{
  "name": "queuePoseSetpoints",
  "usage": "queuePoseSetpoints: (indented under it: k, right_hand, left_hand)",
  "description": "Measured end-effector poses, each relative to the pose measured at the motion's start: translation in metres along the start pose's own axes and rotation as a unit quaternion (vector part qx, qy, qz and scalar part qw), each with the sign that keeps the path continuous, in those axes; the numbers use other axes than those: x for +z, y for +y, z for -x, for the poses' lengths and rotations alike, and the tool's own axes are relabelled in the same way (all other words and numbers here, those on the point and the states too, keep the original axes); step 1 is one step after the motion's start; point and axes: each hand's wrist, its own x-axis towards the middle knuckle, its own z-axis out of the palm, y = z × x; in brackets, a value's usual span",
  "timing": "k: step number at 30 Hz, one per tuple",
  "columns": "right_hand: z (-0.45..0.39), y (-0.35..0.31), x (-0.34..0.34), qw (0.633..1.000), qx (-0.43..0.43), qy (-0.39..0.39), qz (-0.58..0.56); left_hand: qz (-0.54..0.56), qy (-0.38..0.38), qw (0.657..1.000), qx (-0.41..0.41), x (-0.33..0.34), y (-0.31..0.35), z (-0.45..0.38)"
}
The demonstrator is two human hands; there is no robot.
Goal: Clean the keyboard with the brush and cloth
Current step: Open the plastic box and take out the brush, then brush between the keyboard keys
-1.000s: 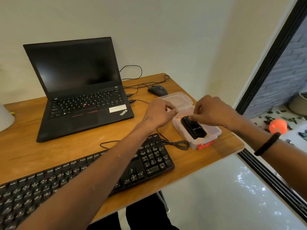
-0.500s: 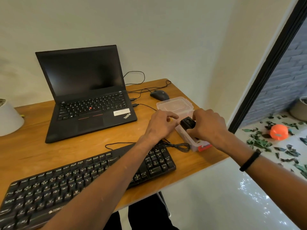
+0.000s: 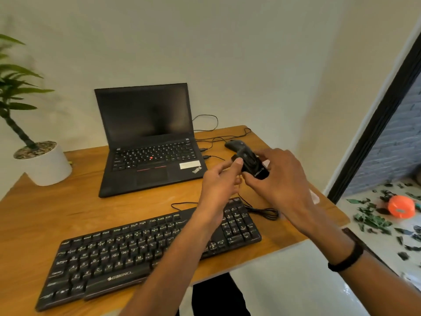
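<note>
A black external keyboard (image 3: 127,254) lies along the near edge of the wooden desk (image 3: 45,215), its cable coiled at its right end. Above the keyboard's right end, both hands hold a small black oblong gadget (image 3: 254,165) in the air. My right hand (image 3: 278,179) grips its lower end with curled fingers. My left hand (image 3: 218,185) pinches its upper left end between thumb and forefinger. I cannot tell whether the gadget is the brush. No cloth is in view.
An open black laptop (image 3: 148,142) stands at the back of the desk, with a black mouse (image 3: 234,144) and cables to its right. A potted plant in a white pot (image 3: 45,165) is at the left. The desk's right edge is just beyond my right hand.
The black gadget has come up out of the clear plastic box, and both hands now hold it in the air. The view has swung left, and the box is hidden behind the hands.
</note>
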Motion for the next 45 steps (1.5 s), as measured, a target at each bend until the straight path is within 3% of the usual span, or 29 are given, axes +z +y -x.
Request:
queuePoseSetpoints:
  k: [8,10,14,19,21,31,45]
  right_hand:
    - [0.065,-0.073,0.031,0.976,0.004,-0.055,-0.212]
    - [0.083,-0.087,0.041,0.937,0.04,-0.116,-0.327]
    - [0.116,-0.103,0.059,0.822,0.112,-0.22,-0.513]
    - [0.146,-0.106,0.082,0.725,0.192,-0.24,-0.616]
    - [0.156,-0.1,0.088,0.705,0.191,-0.238,-0.641]
    - [0.175,-0.103,0.094,0.733,0.204,-0.168,-0.626]
    - [0.175,-0.117,0.09,0.7,0.275,-0.093,-0.653]
  left_hand:
    - [-0.026,0.072,0.993,0.094,-0.08,-0.003,0.073]
    - [-0.028,0.093,0.991,0.096,-0.102,-0.011,0.09]
    - [-0.025,0.147,0.985,0.091,-0.131,-0.026,0.12]
    - [-0.017,0.172,0.978,0.116,-0.133,-0.045,0.149]
    - [-0.024,0.169,0.977,0.128,-0.131,-0.053,0.155]
    - [0.0,0.168,0.978,0.125,-0.124,-0.058,0.158]
    - [0.034,0.155,0.981,0.115,-0.115,-0.063,0.155]
